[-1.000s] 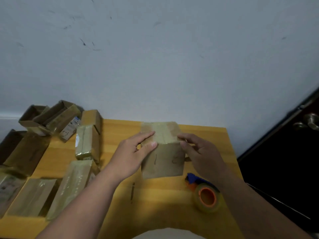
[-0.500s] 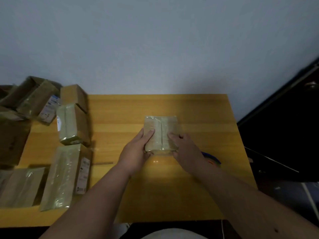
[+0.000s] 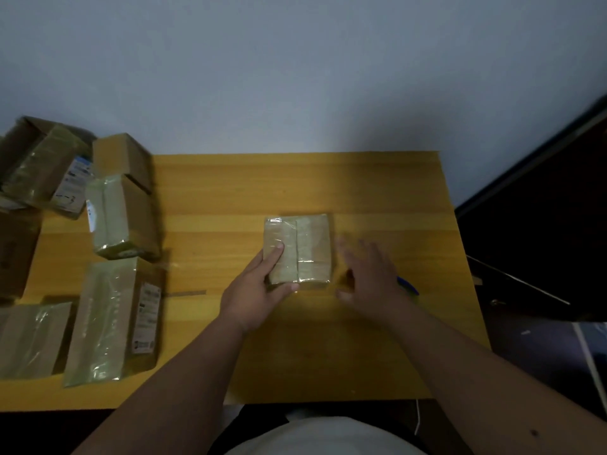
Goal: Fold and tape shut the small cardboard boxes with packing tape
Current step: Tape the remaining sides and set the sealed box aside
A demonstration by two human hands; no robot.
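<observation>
Along the desk's (image 3: 377,192) nine o'clock edge, a row of taped boxes is seen: a long taped box (image 3: 111,318) at about eight o'clock, a shorter taped box (image 3: 123,221) at nine o'clock just beyond it, and a heap of open cartons (image 3: 39,162) at ten o'clock, partly cut off by the frame. At the desk's centre the small cardboard box (image 3: 297,249) is laid flat, its flaps folded shut and a glossy film of packing tape visible across its top, with a seam running from twelve to six o'clock. The left hand (image 3: 256,290) is laid on the box's seven o'clock corner, with the index finger stretched flat over the top and the thumb hooked round the near edge, so the grip is a light hold on the box. At three o'clock of the box, the right hand (image 3: 371,277) is held clear of it, blurred, with fingers spread and nothing held. A blue object (image 3: 409,285) is glimpsed just past that hand; what it is cannot be told.

The step in hand is judged to be the finishing of this box: the tape appears laid and smoothed down. For the next move, the box is probably to be shifted towards the taped row at nine o'clock, and an unfolded carton fetched from ten o'clock; the tape roll itself is not visible.
</observation>
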